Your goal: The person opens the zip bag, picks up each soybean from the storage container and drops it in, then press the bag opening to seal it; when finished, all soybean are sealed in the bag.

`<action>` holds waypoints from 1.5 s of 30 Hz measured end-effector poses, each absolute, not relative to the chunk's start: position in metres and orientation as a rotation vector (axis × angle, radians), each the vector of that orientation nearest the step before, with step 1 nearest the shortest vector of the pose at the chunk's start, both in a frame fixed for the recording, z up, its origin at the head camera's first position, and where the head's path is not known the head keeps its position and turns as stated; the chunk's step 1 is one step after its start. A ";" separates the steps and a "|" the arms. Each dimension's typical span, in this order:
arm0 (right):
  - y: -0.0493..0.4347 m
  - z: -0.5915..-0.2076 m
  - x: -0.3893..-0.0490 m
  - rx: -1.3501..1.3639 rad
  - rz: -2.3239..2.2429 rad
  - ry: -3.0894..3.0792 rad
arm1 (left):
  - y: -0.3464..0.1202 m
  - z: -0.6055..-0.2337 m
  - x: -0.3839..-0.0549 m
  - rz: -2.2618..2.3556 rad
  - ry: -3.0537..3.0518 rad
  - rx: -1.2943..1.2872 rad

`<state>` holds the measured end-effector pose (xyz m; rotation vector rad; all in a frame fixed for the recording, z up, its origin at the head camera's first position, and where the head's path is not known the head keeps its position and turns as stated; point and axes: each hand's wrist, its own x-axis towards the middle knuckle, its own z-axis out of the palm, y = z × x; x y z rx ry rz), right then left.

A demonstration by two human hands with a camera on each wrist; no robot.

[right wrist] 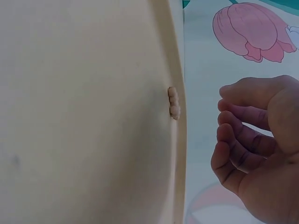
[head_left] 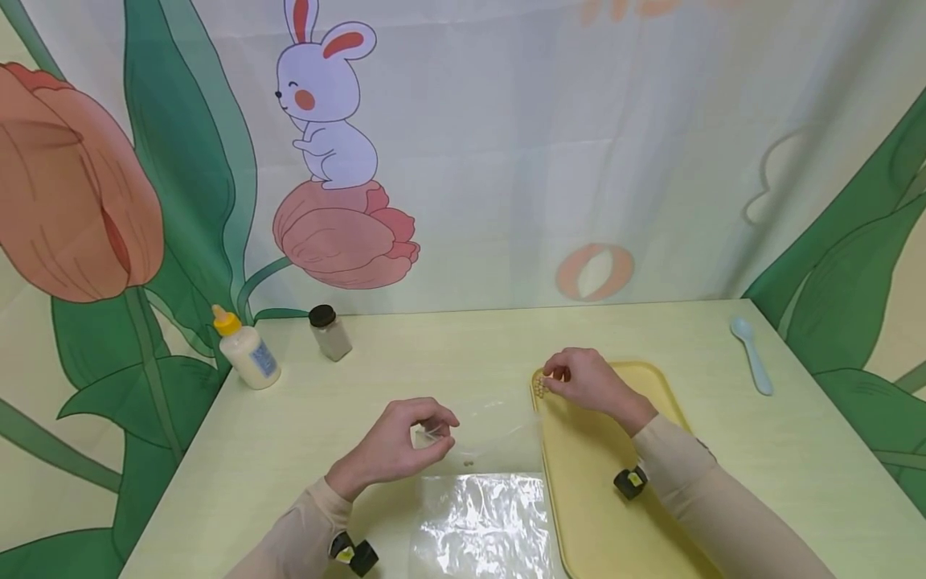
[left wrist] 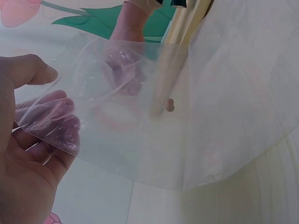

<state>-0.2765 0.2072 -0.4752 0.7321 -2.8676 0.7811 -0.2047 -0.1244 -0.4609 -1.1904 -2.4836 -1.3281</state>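
Observation:
A clear plastic bag (head_left: 499, 430) is gripped at its edge by my left hand (head_left: 394, 442); in the left wrist view the fingers (left wrist: 58, 119) are curled behind its film. Two small brown bean-like pieces (head_left: 468, 462) show through or on the plastic. Over the far left corner of a yellow tray (head_left: 622, 515) is my right hand (head_left: 589, 382), beside a small cluster of round tan pieces (right wrist: 174, 103). Its thumb and forefinger tips are close together, and whether they pinch a piece cannot be made out. Shiny plastic (head_left: 485, 523) also lies on the table below.
At the back left stand a glue bottle (head_left: 249, 358) with a yellow cap and a small jar (head_left: 331, 334) with a black lid. A light blue spoon (head_left: 754, 358) lies at the far right. Behind the table hangs a printed curtain (head_left: 492, 161).

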 end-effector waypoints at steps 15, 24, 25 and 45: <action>0.208 -0.491 -0.284 0.710 0.688 -2.984 | -0.124 -0.462 -0.204 -1.335 -2.482 -1.199; 0.206 -0.490 -0.283 0.719 0.673 -3.031 | -0.123 -0.463 -0.204 -1.329 -2.487 -1.203; 0.206 -0.490 -0.283 0.718 0.668 -3.036 | -0.123 -0.464 -0.205 -1.328 -2.490 -1.201; 0.205 -0.494 -0.287 0.762 0.680 -3.044 | -0.124 -0.461 -0.205 -1.319 -2.483 -1.205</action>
